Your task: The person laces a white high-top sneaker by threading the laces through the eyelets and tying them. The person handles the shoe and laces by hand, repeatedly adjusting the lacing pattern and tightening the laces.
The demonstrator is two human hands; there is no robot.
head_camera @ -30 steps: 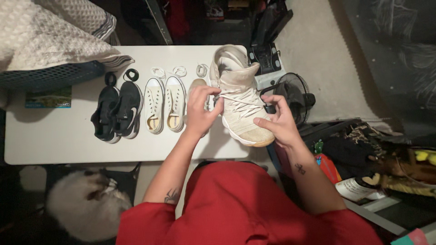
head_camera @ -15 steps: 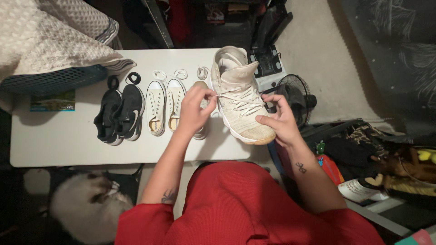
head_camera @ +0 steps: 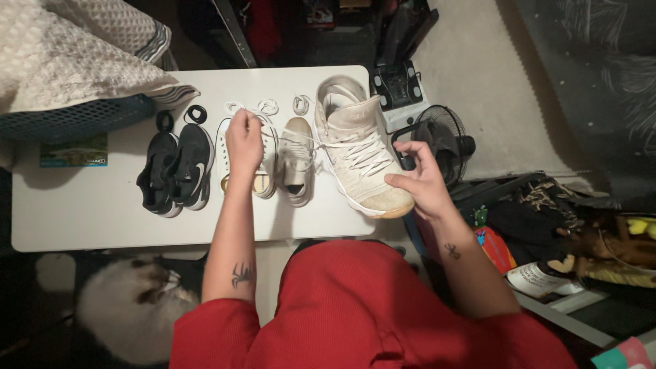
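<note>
The head view shows the left hand (head_camera: 244,140) pulled out to the left over the white low sneakers (head_camera: 247,158), pinching the end of a white lace (head_camera: 301,139) that runs taut back to the high-top shoe (head_camera: 359,160). This shoe stands on the white table (head_camera: 89,219), near its right edge. The right hand (head_camera: 417,179) steadies the toe, its fingers loosely curled. To do this step well, the pull should be even, and the shoe must be kept steady.
</note>
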